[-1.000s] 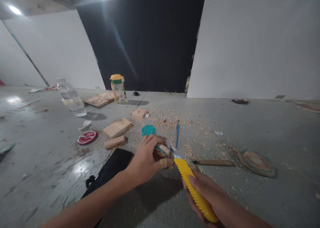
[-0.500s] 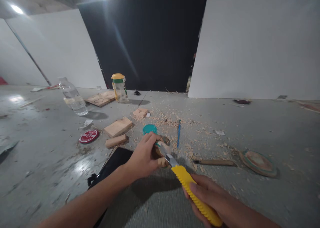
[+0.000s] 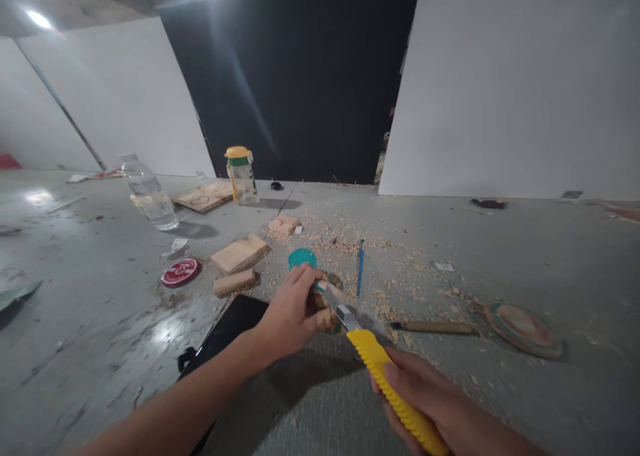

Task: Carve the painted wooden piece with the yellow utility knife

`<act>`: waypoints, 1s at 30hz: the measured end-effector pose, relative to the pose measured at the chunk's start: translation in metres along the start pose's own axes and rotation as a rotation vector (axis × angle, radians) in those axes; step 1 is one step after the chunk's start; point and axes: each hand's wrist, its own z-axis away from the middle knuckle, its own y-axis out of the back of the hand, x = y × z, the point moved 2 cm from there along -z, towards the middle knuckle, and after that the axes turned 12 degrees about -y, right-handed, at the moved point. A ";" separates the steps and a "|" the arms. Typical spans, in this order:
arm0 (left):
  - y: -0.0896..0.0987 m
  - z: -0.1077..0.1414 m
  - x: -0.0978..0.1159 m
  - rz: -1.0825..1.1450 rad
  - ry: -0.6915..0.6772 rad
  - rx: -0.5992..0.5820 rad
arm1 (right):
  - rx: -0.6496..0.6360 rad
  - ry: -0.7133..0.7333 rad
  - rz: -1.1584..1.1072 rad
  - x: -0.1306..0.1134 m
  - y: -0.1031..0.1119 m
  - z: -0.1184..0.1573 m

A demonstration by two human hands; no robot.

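My left hand (image 3: 293, 313) is closed around a small carved wooden piece (image 3: 324, 297) with some green on it, partly hidden by the fingers. In my right hand (image 3: 415, 389) is a yellow utility knife (image 3: 383, 366), gripped by its handle. Its blade points up and left and lies against or just over the wooden piece; actual contact cannot be made out. Just beyond my left hand lies a teal disc (image 3: 302, 258). A blue stick (image 3: 360, 269) rests on the floor to the right of it, among wood shavings (image 3: 340, 239).
Wooden blocks (image 3: 239, 254), a red lid (image 3: 181, 272) and a black case (image 3: 237, 319) lie left. Behind stand a water bottle (image 3: 149, 196) and a yellow-capped bottle (image 3: 243, 176). Right are a wooden-handled tool (image 3: 435, 327) and a round plaque (image 3: 523, 328).
The view has shifted slightly, moving the scene a little to the right. Both hands keep their holds, and the knife blade remains by the wooden piece.
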 end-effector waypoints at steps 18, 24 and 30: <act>-0.002 0.001 0.003 -0.143 0.033 0.003 | 0.219 0.087 -0.307 -0.026 0.033 0.005; -0.004 0.001 0.009 -0.077 0.057 0.115 | 0.291 0.180 -0.087 -0.036 0.054 0.019; -0.007 0.000 0.004 0.416 0.225 0.282 | 0.356 0.220 0.530 -0.032 0.035 0.033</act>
